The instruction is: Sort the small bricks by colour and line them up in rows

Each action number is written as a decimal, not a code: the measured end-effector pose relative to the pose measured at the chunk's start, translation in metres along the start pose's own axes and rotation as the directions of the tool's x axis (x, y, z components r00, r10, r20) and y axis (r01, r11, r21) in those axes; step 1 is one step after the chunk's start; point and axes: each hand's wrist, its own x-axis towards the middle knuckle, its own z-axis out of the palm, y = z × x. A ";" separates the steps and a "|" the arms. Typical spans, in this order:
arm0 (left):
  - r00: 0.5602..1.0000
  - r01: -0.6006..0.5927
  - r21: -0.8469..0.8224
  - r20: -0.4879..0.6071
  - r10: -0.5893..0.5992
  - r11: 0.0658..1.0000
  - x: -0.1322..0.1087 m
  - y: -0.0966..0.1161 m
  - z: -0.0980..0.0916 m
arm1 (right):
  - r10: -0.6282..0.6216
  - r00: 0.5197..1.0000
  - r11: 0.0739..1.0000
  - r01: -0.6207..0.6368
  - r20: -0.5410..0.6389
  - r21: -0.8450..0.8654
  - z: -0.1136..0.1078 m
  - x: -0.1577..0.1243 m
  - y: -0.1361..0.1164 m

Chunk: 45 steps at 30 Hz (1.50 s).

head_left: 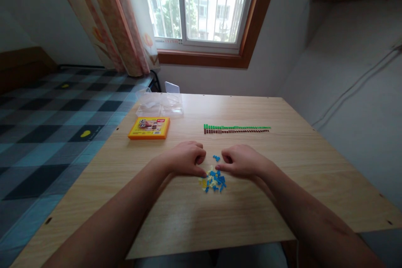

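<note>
A loose pile of small blue, pale-yellow and yellow building bricks point(216, 182) lies on the wooden table point(245, 222) in front of me. My left hand point(187, 158) rests at the pile's left edge, its fingers curled in and its thumb stretched to the bricks. From the other side my right hand point(240, 160) mirrors it, fingers curled, thumb tip at the top of the pile. I see nothing held in either hand. Between the two hands, a few blue bricks point(216, 158) lie slightly apart from the pile.
Beyond my hands run a row of green bricks point(232, 127) and a row of dark brown bricks point(232, 131). An orange-yellow box point(149, 128) lies at left, with clear plastic trays point(160, 104) behind it. A checked bed point(78, 104) adjoins the table's left side.
</note>
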 end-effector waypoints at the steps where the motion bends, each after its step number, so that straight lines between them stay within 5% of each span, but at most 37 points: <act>1: 1.000 0.001 -0.006 -0.002 -0.001 1.000 0.000 -0.001 0.001 | 0.001 1.000 1.000 -0.001 0.001 0.000 0.000 0.000 0.000; 26: 1.000 0.010 -0.129 0.027 -0.006 0.992 0.001 -0.013 -0.001 | 0.013 1.000 1.000 -0.013 -0.008 -0.010 0.002 0.003 0.000; 45: 0.977 0.156 0.088 -0.159 -0.141 0.984 0.014 0.002 0.010 | -0.001 0.999 1.000 0.002 0.037 -0.013 -0.001 0.001 0.001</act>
